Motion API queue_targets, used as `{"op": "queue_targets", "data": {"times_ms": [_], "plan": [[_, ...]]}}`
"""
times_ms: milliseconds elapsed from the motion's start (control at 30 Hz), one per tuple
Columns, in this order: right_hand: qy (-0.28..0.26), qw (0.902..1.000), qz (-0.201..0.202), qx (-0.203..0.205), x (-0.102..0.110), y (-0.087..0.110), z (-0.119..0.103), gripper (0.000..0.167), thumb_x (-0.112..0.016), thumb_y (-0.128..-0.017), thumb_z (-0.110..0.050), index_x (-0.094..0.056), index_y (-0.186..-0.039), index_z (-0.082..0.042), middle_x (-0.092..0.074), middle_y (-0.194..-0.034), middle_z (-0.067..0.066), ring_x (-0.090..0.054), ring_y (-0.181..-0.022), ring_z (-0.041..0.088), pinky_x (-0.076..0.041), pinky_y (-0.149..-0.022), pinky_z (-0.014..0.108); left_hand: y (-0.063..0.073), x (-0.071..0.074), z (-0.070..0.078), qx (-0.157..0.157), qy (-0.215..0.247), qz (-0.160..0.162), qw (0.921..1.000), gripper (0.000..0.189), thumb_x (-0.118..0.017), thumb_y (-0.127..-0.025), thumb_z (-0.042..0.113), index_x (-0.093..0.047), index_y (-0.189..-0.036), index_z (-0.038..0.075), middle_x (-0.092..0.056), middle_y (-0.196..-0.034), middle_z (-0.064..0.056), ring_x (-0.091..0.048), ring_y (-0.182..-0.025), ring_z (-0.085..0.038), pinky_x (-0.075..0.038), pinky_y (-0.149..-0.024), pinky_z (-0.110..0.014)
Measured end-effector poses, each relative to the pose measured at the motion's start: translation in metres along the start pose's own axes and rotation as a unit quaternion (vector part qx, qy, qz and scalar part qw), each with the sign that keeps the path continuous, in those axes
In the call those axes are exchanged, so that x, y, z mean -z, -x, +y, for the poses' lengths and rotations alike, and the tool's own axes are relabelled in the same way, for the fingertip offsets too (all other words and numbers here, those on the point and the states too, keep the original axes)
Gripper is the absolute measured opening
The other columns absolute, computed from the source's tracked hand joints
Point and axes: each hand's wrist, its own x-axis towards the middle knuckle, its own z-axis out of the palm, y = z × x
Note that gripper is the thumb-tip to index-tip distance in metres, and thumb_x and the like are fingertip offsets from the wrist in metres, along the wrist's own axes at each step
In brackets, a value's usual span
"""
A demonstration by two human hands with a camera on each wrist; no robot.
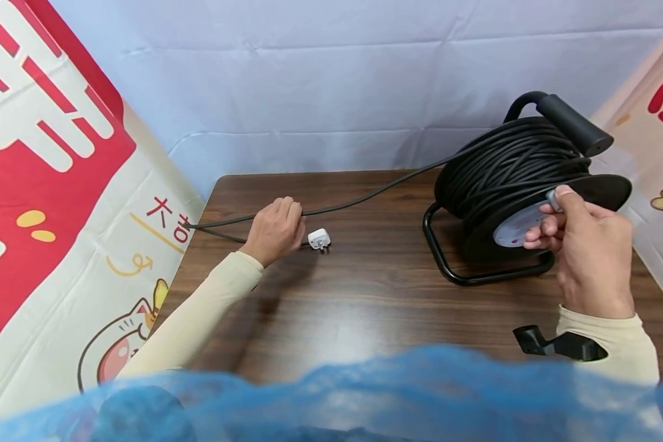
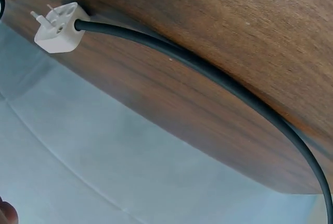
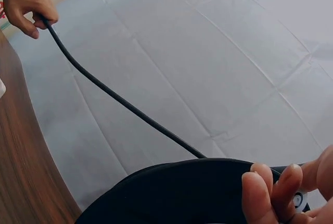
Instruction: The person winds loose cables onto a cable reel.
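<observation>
A black cable reel stands at the right of the table on a tubular frame, wound with many turns of black cable. My right hand pinches a small grey knob on the reel's near side disc; the knob also shows between the fingers in the right wrist view. From the reel, the cable runs left to my left hand, which grips it above the table. Past that hand the cable loops at the table's left edge and comes back under it to a white plug, pins exposed.
The reel's carrying handle rises at the back right. The brown wooden table meets a pale cloth wall behind, with printed cloth at the left side. Blurred blue translucent material crosses the bottom of the head view.
</observation>
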Motion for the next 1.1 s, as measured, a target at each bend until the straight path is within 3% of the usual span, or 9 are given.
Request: {"op": "queue_targets", "data": {"times_ms": [500,767,1100], "plan": [[-0.081,0.9959,0.009,-0.038,0.009,-0.011,-0.007,0.029,-0.075,-0.094,-0.016,-0.065,-0.094,0.011,-0.062,-0.065,0.013,-0.059,-0.039,0.025,-0.056,-0.045,0.033,-0.003,-0.005,-0.006,0.0,-0.006,0.014,0.9999,0.016,-0.059,-0.094,0.012,-0.05,-0.083,0.003,-0.043,-0.072,-0.008,-0.044,-0.057,-0.023,-0.041,-0.045,-0.033],[-0.088,0.995,0.011,-0.046,0.012,-0.014,-0.013,0.027,-0.073,-0.095,-0.017,-0.062,-0.098,0.007,-0.064,-0.069,0.013,-0.06,-0.042,0.026,-0.058,-0.05,0.035,-0.006,-0.003,0.003,0.004,0.01,0.022,0.9997,0.015,-0.059,-0.093,0.011,-0.051,-0.083,0.003,-0.043,-0.071,-0.007,-0.044,-0.056,-0.022,-0.04,-0.043,-0.033],[-0.118,0.9914,0.007,-0.055,0.019,-0.015,-0.014,0.025,-0.072,-0.096,-0.016,-0.061,-0.106,0.004,-0.067,-0.077,0.014,-0.063,-0.048,0.027,-0.06,-0.055,0.038,-0.008,0.0,0.012,0.004,-0.001,0.02,0.9998,0.017,-0.055,-0.096,0.015,-0.051,-0.083,0.005,-0.044,-0.072,-0.007,-0.045,-0.056,-0.021,-0.041,-0.044,-0.033]]}}
